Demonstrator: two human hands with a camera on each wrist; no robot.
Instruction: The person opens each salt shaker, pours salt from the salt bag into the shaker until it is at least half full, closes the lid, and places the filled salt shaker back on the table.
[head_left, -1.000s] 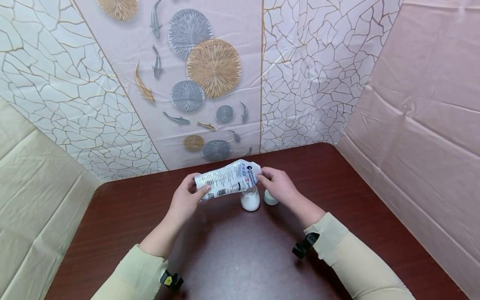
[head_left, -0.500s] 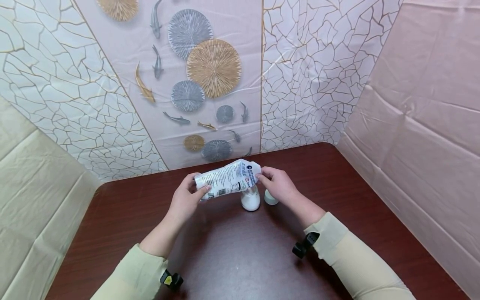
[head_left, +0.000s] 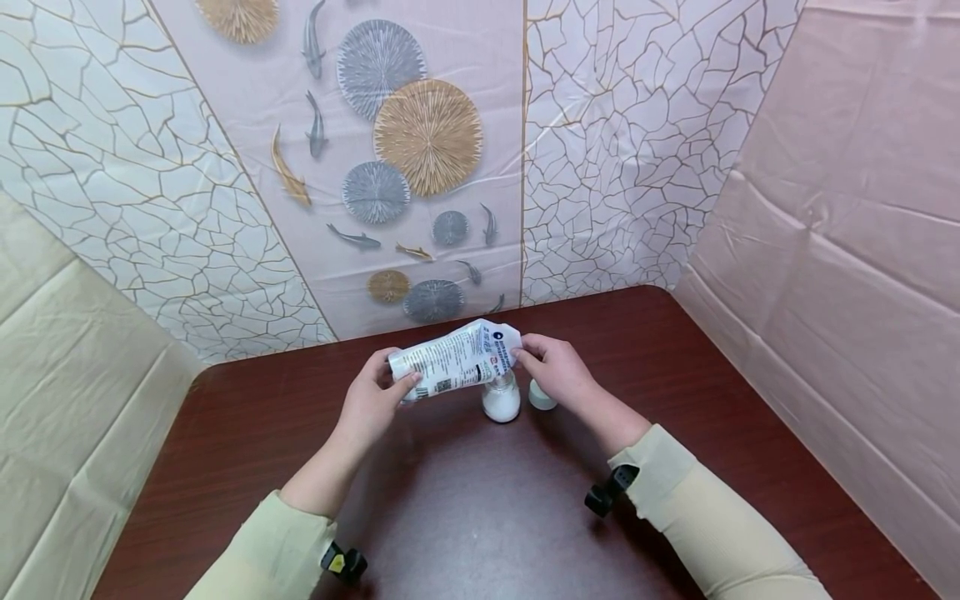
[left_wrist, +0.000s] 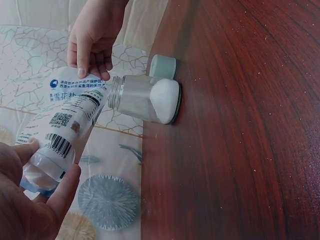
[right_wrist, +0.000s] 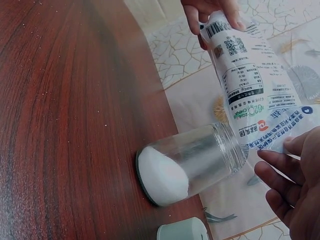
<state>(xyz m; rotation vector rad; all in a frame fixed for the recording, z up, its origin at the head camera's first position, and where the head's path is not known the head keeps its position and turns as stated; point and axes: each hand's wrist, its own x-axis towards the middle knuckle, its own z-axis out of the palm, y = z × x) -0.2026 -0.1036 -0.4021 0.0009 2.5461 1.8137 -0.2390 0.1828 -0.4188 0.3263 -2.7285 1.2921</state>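
A white printed plastic bag of salt (head_left: pixel 446 362) is held tilted, nearly lying on its side, above the table. My left hand (head_left: pixel 372 396) grips its left, higher-packed end, thumb on the printed face. With my right hand (head_left: pixel 557 367) I pinch the bag's other end, its fingertips (right_wrist: pixel 295 145) at the edge of the plastic. That end lies over the mouth of a clear glass jar (right_wrist: pixel 202 157), which stands upright on the table. White salt (left_wrist: pixel 166 100) forms a sloped heap in the jar's bottom. The bag hides part of the jar's rim.
A pale green lid (head_left: pixel 542 398) lies on the table just right of the jar, below my right hand. The dark red-brown table (head_left: pixel 480 500) has small white specks in the wrist views. A patterned cloth backdrop (head_left: pixel 600 167) rises behind its far edge.
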